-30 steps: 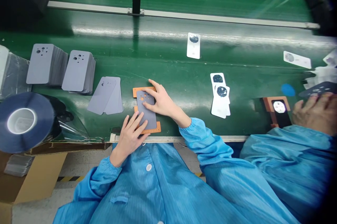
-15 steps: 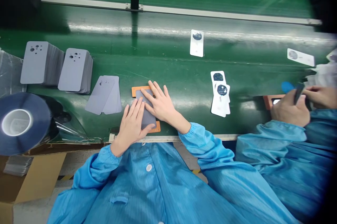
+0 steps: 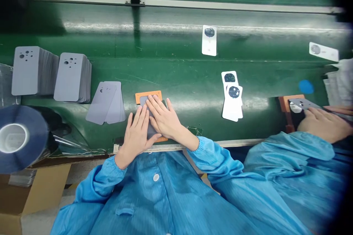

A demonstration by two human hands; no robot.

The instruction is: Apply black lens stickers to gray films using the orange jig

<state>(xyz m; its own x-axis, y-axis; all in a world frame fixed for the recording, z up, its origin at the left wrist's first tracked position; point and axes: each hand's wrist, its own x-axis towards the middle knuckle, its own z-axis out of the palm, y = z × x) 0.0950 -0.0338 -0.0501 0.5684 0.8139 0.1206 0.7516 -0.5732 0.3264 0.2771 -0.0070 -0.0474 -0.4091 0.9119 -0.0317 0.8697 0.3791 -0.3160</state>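
Both my hands lie flat on a grey phone-back sheet [image 3: 151, 131], which sits in an orange fixture [image 3: 148, 94] near the bench's front edge. My left hand [image 3: 136, 132] covers the sheet's left side, fingers stretched out and thumb spread toward the lower end. Across the upper right part rests my right hand [image 3: 165, 119], its fingers extended and their tips close to the left hand's. Much of the sheet is hidden beneath them. Just left of the fixture, a few loose grey sheets [image 3: 100, 104] overlap on the green bench.
Two stacks of grey sheets [image 3: 26, 73] [image 3: 68, 80] stand at the left, behind a roll of film [image 3: 35, 139]. White phone-back pieces [image 3: 233, 108] lie to the right. A co-worker's hand [image 3: 325, 124] rests at another orange fixture [image 3: 286, 104]. An open cardboard box [image 3: 45, 191] is below left.
My right hand has slid slightly down and left over the sheet, its fingers closer together. The co-worker's hands have shifted right, uncovering a dark sheet on their fixture. The camera view has shifted a little.
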